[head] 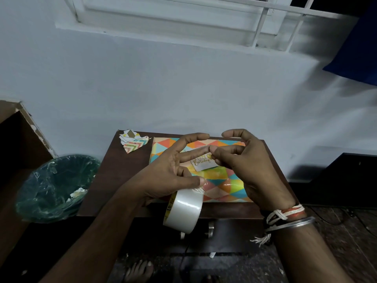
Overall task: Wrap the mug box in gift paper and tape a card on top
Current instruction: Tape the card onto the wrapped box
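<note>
The left fingers (191, 139) grip the tape (183, 209); the right fingers (230, 149) pinch together against 1 left fingertip (holding what, I cannot tell). Beneath them: card (204, 164) on box (228, 188).

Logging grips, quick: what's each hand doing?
Left hand: holds the clear round plastic tape roll.
Right hand: fingertips pinched; on what, cannot tell.

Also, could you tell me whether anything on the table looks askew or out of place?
Only small things: the birthday card lies slightly askew on the wrapped box, tilted against its edges, and crumpled gift-paper scraps sit at the far left corner of the table.
</note>
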### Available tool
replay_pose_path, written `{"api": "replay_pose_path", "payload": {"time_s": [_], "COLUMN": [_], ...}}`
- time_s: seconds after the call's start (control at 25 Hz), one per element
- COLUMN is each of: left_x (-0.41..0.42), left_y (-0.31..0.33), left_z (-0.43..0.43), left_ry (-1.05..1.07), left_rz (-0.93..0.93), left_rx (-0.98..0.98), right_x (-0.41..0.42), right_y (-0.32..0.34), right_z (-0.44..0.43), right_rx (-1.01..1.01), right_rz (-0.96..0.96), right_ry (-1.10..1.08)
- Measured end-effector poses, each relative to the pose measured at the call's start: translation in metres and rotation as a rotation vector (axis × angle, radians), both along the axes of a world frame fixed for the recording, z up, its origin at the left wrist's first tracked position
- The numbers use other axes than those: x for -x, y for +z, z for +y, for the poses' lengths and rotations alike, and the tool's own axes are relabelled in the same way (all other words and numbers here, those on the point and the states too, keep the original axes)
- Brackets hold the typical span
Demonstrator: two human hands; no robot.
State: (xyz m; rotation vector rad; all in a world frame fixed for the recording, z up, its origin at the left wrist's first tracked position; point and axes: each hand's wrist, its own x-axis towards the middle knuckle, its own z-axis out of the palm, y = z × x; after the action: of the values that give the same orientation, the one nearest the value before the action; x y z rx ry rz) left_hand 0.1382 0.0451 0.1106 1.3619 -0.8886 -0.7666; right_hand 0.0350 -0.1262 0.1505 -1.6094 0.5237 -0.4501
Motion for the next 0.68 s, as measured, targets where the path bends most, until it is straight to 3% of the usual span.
{"api": "replay_pose_path", "payload": {"time_s": [0.16, 0.28, 0.48, 0.68], "left_x": [-0.003, -0.011, -0.022, -0.022], "left_y": [0.004, 0.001, -0.008, -0.01], "left_z": [0.001, 0.008, 0.007, 0.003], "left_ry": [-0.019, 0.128, 0.309, 0.343], "left_rz": [0.011, 0.101, 0.354, 0.386], "left_rx": [0.032, 0.058, 0.162, 0.138], "right_x": [-0.005, -0.012, -0.035, -0.069], "right_y": [0.009, 0.009, -0.021, -0.04], "right_z": [0.003, -0.008, -0.027, -0.029], "right_rx": [0.188, 0.225, 0.171, 0.205], "right_rz": [-0.1, -0.175, -0.035, 0.04], "right_ry": [-0.012, -0.087, 0.086, 0.251]}}
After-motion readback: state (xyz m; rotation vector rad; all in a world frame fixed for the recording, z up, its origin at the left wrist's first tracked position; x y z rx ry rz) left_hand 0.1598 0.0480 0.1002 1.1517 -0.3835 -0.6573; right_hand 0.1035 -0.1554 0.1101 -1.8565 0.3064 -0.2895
